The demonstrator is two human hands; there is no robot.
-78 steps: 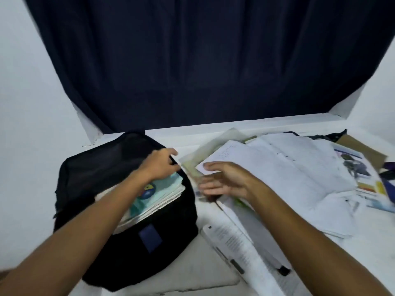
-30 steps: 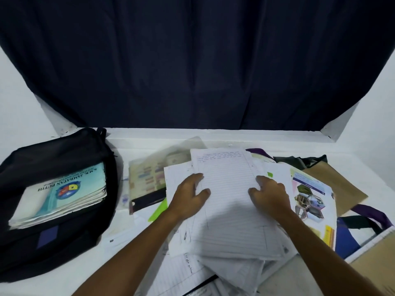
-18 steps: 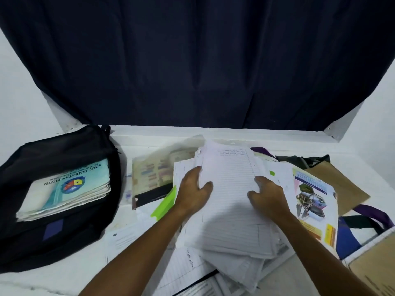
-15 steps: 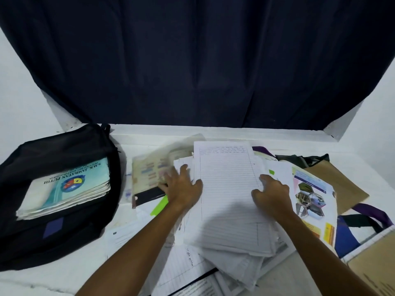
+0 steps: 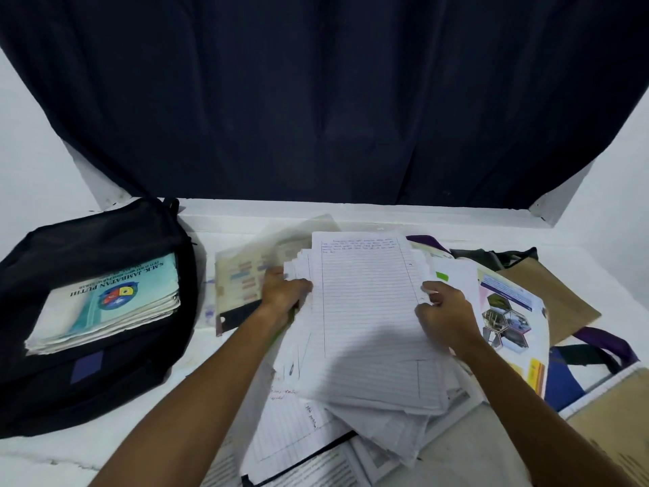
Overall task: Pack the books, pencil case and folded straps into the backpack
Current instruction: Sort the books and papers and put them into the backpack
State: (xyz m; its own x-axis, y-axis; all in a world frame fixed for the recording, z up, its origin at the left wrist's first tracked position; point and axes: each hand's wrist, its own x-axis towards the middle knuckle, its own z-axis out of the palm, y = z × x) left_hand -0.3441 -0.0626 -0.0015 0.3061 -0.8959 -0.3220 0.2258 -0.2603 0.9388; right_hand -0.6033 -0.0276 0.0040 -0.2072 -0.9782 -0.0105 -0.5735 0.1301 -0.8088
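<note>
Head cam shows the stack of lined pages (image 5: pixel 368 321) sitting right between both hands, so that's the relation that matters. Its long axis runs near-to-far, away from the person, and the hands sit on the two long edges. Left hand (image 5: pixel 284 293) has its fingers curled around the left edge, right hand (image 5: pixel 442 318) pinches the right edge about halfway up, fingers tucked under I think, though the paper hides the tips so I can't swear to it. Both are holding the stack, not just resting on it.

The backpack (image 5: pixel 105 381) lies well off to the left on the tabletop (image 5: pixel 456 219), open, with a teal-covered book (image 5: pixel 116 297) already lying in it. So the left hand is the nearer one to the bag, and my guess is the stack has to travel left across the clutter of loose sheets, probably keeping that long axis lined up with the book inside. Purple straps (image 5: pixel 597 342) sit at the far right edge of the mess, closer to the right hand. I can't pick out a pencil case anywhere.
</note>
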